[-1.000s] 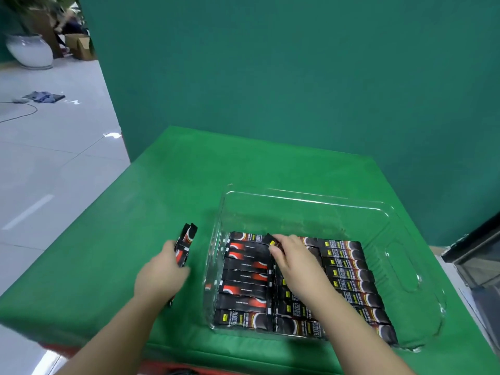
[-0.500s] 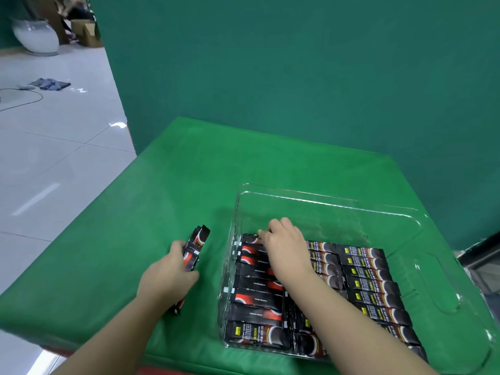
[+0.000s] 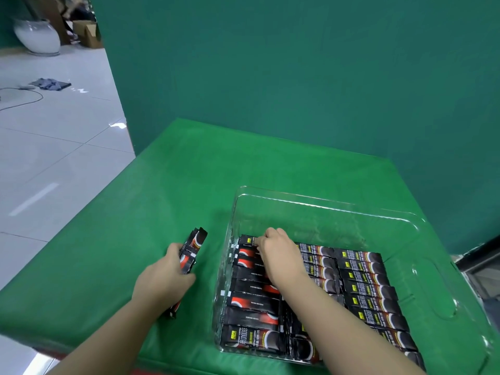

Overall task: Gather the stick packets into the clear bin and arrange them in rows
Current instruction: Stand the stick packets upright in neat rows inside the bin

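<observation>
Packets (image 3: 362, 289) in bin (image 3: 319, 205) (rows); spare bundle (image 3: 192, 253) left, on table (image 3: 167, 185).

bin (image 3: 319, 204): clear glossy plastic | packets (image 3: 362, 290): shiny foil-like wrap | table cover (image 3: 167, 185): matt green cloth

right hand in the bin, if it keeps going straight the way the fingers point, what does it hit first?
The right hand points toward the far-left corner. Past the farthest packet under its fingertips lies bare floor, then probably the clear bin far wall; depth through the plastic is hard to judge.
</observation>
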`<action>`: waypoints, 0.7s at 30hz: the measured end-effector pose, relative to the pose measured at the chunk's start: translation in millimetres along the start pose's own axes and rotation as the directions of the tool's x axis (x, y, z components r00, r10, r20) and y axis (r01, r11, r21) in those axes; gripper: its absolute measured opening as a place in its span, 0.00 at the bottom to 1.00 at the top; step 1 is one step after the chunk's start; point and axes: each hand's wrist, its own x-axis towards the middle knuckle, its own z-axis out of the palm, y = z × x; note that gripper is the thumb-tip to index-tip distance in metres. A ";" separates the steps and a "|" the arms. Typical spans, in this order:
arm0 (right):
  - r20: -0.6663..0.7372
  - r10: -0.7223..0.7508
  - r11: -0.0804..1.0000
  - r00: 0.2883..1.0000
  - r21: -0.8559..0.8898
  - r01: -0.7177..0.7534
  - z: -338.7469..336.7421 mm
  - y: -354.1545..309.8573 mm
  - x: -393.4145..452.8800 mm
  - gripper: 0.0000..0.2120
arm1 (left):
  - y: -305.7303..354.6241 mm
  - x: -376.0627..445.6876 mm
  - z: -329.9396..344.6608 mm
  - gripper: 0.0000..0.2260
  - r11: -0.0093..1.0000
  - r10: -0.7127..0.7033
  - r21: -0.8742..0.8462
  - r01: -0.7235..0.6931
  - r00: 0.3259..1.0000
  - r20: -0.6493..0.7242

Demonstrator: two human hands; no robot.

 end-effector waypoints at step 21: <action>-0.004 -0.054 0.966 0.999 0.251 0.054 -22.1 7.4 -41.3 0.19 | 12.1 -17.2 -19.6 0.19 0.977 -0.060 -0.200 0.079 0.993 0.103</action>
